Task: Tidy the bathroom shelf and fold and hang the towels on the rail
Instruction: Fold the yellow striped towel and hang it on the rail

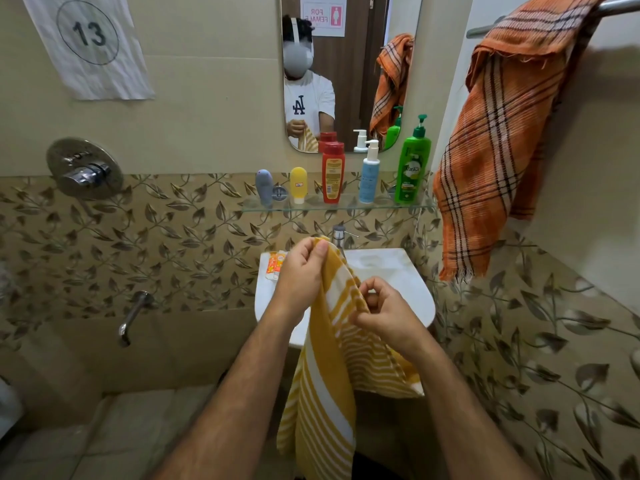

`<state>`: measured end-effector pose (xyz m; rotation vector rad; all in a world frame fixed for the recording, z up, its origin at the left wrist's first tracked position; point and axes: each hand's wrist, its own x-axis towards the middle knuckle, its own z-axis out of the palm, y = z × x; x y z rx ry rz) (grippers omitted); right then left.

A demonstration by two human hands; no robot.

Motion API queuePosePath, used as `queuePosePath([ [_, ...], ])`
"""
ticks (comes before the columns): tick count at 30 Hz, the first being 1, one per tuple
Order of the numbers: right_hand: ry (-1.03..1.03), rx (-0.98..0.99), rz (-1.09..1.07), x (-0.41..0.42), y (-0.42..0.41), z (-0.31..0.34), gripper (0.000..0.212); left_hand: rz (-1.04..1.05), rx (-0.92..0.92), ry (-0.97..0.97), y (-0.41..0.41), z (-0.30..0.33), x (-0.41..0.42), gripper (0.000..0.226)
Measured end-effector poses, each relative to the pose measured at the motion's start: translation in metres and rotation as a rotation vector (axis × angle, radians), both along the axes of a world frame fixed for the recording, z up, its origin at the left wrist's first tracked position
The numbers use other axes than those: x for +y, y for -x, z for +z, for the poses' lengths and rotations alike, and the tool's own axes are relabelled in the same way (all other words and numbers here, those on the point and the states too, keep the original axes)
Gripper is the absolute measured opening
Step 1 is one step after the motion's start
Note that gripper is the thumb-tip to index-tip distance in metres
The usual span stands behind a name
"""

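- The yellow towel (322, 407) hangs in front of the sink (391, 271), held up by both hands, its lower end drooping below the forearms.
- The left hand (301, 271) pinches the towel's top corner between thumb and curled fingers, just in front of the tap (338, 235).
- The right hand (384, 310) sits lower and to the right, its grip closed in a pinch on the towel's edge, thumb against fingertips.
- Two small orange tubes (276, 265) lie on the sink's back left corner.
- The glass shelf (249, 205) above the sink carries five bottles standing upright in a row: a grey bottle (264, 187) at the left end, then a yellow tube (298, 184), a red bottle (332, 173), a blue pump bottle (369, 174), and a green pump bottle (412, 168) at the right end.
- An orange checked towel (498, 140) hangs bunched and uneven over the rail (620, 5) on the right wall.
- The mirror (349, 71) hangs above the shelf.
- A paper sign (86, 43) marked 13 hangs on the wall at upper left.
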<state>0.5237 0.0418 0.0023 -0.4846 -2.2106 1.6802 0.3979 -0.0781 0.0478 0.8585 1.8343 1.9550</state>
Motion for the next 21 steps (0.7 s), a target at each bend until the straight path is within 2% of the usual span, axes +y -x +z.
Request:
queuePosePath([
  [2,-0.05,-0.122,-0.001,0.003,-0.006,-0.013,0.023,0.053,-0.033,-0.046,0.006,0.005,-0.005,0.027],
  [7,-0.358,-0.408,-0.007,0.012,-0.02,-0.037,0.015,0.125,-0.074,-0.135,0.021,0.013,-0.017,0.026],
  [11,-0.524,-0.554,0.021,0.018,-0.026,-0.042,0.011,0.205,-0.035,-0.101,0.035,0.014,-0.024,0.027],
  [16,-0.65,-0.415,-0.018,0.026,-0.031,-0.017,0.025,0.333,-0.053,-0.077,0.058,0.008,-0.04,0.027],
  [19,-0.712,-0.302,-0.154,0.033,-0.033,-0.002,0.012,0.376,-0.031,-0.068,0.067,0.008,-0.051,0.026],
  [21,-0.715,-0.281,-0.242,0.034,-0.032,0.005,0.021,0.376,-0.028,-0.087,0.068,0.008,-0.054,0.027],
])
